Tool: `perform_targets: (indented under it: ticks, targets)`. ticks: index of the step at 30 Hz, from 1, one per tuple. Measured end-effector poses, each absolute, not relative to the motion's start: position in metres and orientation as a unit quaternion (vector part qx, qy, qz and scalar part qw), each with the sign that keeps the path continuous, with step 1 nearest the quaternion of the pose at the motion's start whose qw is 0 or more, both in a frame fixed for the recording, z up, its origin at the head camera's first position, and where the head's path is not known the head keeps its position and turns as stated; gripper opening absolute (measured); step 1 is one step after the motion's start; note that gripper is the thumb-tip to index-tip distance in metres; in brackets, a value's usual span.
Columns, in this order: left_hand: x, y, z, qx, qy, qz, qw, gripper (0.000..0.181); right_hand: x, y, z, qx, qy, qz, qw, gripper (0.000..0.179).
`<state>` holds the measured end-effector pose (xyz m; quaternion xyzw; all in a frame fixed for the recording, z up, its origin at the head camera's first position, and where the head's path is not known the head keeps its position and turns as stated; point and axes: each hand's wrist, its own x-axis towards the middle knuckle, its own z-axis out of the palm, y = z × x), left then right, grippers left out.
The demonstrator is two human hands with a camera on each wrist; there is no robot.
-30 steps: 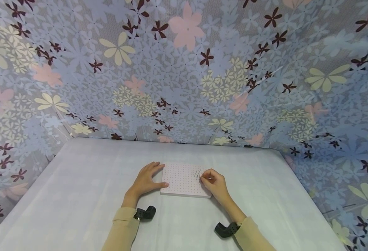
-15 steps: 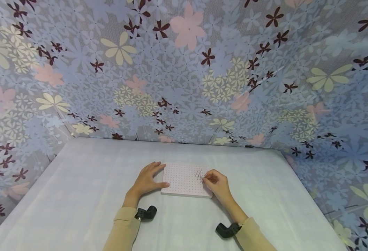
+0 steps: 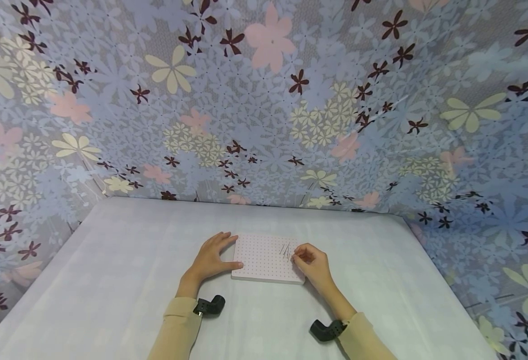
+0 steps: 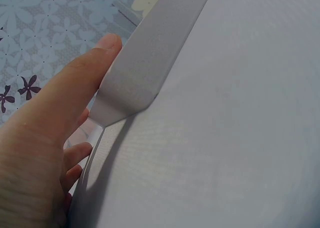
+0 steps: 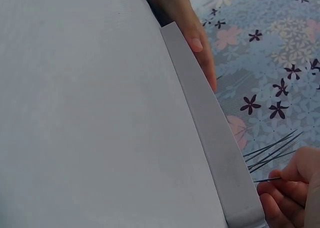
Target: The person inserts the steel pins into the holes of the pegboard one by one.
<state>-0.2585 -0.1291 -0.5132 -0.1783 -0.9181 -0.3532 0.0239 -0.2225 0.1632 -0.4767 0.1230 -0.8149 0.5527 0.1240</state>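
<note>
A flat white pad [image 3: 259, 265] printed with a grid of small dots lies on the table. Several thin dark needles [image 3: 284, 250] stand tilted in its right part. My left hand [image 3: 209, 257] rests against the pad's left side, thumb at the near corner and straight fingers toward the far one. At the right edge, my right hand [image 3: 313, 262] pinches one needle [image 5: 270, 179] between thumb and fingertips. In the right wrist view that needle reaches the pad's top, beside the other needles; its tip is hidden behind the pad's side [image 5: 207, 128].
A pale cloth covers the table [image 3: 124, 280]. Behind it and at the sides hangs a flowered curtain [image 3: 264, 110]. Black wrist cameras sit on the left wrist [image 3: 209, 305] and the right wrist [image 3: 327, 330], close above the tabletop.
My right hand has shifted slightly to the right, away from the standing needles, and then nearly stopped. My left hand keeps its place at the pad.
</note>
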Motion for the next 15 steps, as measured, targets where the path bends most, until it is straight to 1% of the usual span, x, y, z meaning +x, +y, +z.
perform_targets:
  ticks: [9,15]
  targets:
    - [-0.2587,-0.1288,-0.5131,-0.181,-0.918,-0.351,0.026,0.083,-0.2226,0.1658,-0.4797,0.166,-0.809,0.556,0.098,0.007]
    - [-0.2596,-0.1290,-0.5129,-0.184,-0.918,-0.349,0.025,0.083,-0.2207,0.1654,-0.4786,0.194,-0.808,0.548,0.096,0.008]
